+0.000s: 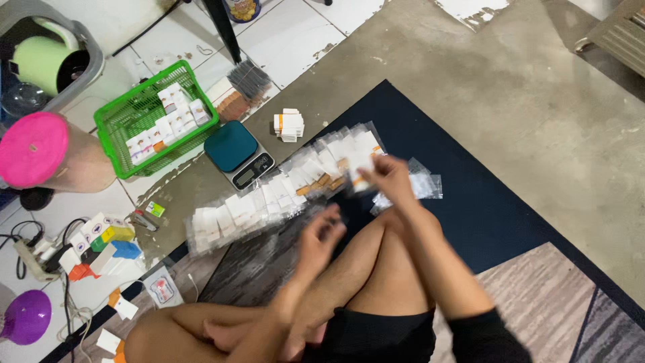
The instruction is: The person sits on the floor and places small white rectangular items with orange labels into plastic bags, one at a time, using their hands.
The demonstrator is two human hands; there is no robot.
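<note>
I sit cross-legged on a dark blue mat (484,208). My right hand (390,178) reaches forward and pinches a small clear plastic packet (359,176) at the right end of a long overlapping row of clear packets with white cards (282,195). My left hand (321,235) hovers blurred above my knee, just behind the row, fingers loosely curled; whether it holds anything I cannot make out. A few empty clear bags (423,186) lie right of my right hand.
A small teal-topped digital scale (236,153) sits beyond the row, a stack of white cards (289,125) beside it. A green basket (149,121) of packets stands at left, near a pink-lidded jar (40,153), small coloured boxes (101,245) and a power strip (33,259).
</note>
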